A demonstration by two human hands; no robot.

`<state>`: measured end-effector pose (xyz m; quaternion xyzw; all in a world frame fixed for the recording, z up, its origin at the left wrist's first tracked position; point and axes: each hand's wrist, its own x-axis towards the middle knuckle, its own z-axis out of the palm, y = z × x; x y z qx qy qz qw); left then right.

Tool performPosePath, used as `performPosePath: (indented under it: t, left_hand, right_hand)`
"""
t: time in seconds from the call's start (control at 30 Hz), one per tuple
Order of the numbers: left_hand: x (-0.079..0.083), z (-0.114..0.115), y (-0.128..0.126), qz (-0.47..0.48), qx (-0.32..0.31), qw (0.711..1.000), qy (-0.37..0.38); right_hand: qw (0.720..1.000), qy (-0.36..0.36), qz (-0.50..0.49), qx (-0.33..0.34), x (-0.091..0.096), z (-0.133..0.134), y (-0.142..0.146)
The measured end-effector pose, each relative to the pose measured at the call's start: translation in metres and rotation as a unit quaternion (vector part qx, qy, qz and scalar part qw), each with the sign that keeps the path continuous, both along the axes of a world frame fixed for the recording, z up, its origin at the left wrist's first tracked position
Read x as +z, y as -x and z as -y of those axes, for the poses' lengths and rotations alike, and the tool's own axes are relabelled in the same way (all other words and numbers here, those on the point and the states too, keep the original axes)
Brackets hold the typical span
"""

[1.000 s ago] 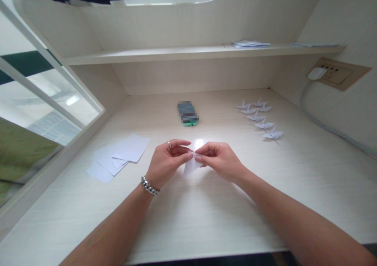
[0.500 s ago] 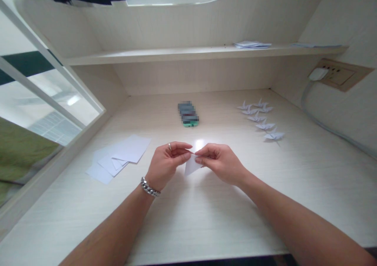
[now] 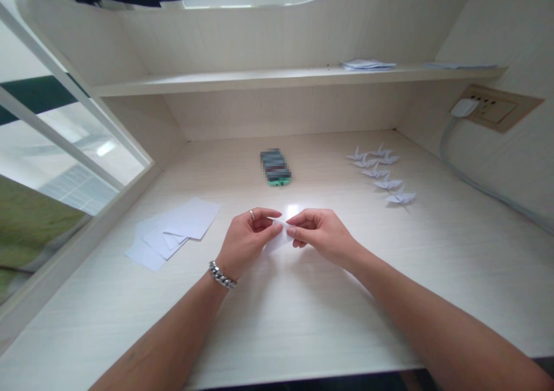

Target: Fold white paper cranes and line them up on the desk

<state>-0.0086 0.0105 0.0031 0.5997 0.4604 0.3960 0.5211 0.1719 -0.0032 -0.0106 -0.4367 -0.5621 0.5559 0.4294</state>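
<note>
A small folded piece of white paper (image 3: 278, 240) is held up between my two hands over the desk. My left hand (image 3: 249, 235), with a ring and a chain bracelet, pinches its upper left edge between thumb and fingers. On the other side, my right hand (image 3: 322, 232) grips the upper right edge the same way. Fingertips hide part of the paper, so its exact fold is unclear. To the left lie several loose white paper sheets (image 3: 194, 218), overlapping. Several folded paper cranes (image 3: 400, 198) stand in a cluster at the back right.
A blurred dark object with a green end (image 3: 276, 167) lies behind my hands. More papers (image 3: 367, 64) rest on the shelf (image 3: 242, 84) above the desk. At right, a grey cable (image 3: 476, 186) runs from a plug in the wall socket (image 3: 502, 109).
The folded paper has tilted: its lower point, which hung down, now sits higher and further left. My right fingers have shifted slightly on its edge. Both hands keep hold.
</note>
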Motion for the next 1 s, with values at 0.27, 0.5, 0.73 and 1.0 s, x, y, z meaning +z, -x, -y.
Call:
performPosePath:
  t: [0.27,0.5,0.73,1.0]
  left_hand:
    - [-0.0004,0.0012,0.0001,-0.047,-0.016,0.998,-0.042]
    - [-0.0002,0.0013,-0.0012,-0.027,-0.017,0.999,-0.035]
    - [-0.0012,-0.0004,0.0009,0.017,-0.006,1.0,-0.012]
    - [0.0028,0.004,-0.0027,0.035,0.011,0.998,-0.045]
  right_hand:
    - [1.0,0.005,0.013,-0.002,0.0017,-0.0006,-0.0003]
    - [1.0,0.007,0.0,0.001,0.0009,-0.0003,0.0008]
    - [0.999,-0.032,0.007,-0.013,0.0009,0.0011,0.0002]
    - [0.989,-0.135,0.045,-0.034,-0.0019,0.0078,0.0014]
